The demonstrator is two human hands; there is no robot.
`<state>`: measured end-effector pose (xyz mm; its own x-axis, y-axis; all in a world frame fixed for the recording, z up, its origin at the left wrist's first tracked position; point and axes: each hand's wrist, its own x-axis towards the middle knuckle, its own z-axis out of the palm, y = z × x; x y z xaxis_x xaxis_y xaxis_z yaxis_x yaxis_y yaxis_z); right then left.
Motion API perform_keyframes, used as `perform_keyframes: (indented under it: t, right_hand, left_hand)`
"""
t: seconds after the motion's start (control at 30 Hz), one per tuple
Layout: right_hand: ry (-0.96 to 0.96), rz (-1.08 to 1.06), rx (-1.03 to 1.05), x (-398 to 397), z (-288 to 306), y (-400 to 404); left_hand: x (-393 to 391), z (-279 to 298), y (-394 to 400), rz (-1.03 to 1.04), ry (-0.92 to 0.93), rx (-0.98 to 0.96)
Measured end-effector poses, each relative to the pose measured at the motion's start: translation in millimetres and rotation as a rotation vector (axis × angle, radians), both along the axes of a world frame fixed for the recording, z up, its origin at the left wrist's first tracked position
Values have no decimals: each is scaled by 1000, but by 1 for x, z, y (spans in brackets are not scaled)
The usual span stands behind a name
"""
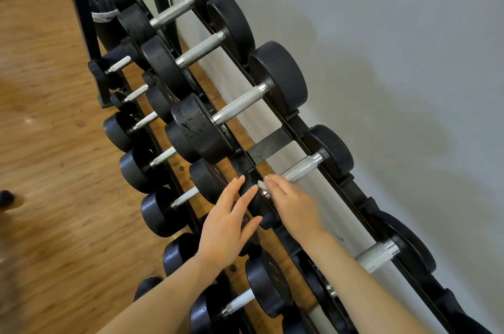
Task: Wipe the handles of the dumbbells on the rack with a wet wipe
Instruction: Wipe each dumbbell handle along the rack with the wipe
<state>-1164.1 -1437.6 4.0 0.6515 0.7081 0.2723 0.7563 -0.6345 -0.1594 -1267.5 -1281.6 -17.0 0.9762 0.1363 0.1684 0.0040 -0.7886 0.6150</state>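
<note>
Dumbbell handle [300,170] just beyond right hand [294,208] fingers [275,183], left hand [229,222] beside

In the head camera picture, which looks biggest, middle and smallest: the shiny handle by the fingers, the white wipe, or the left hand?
1. Left hand
2. Shiny handle, though it lies farther off, so this is unsure
3. White wipe, mostly hidden by the right hand

Both hands reached to the rack, left hand [227,220] flat on a black dumbbell head [255,201], right hand [293,205] pinching a white wipe [262,186] beside the knurled handle [300,170].
</note>
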Motion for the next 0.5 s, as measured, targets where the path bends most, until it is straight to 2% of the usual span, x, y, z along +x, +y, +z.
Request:
perform_keyframes:
  t: [0.1,0.13,0.23,0.27,0.4,0.5]
  right_hand:
    - [30,94,-27,2,0,-3]
    - [17,61,-13,6,2,-5]
    - [122,-229,78,16,8,-9]
    - [171,-241,88,16,6,-9]
    - [211,-14,-9,5,8,3]
    - [58,-3,49,10,7,-5]
  left_hand:
    - [0,0,1,-2,2,19]
    - [0,0,1,-2,1,28]
    - [0,1,2,-6,6,38]
    - [0,1,2,-7,6,40]
    - [0,1,0,-3,14,46]
    - [1,2,1,-7,13,40]
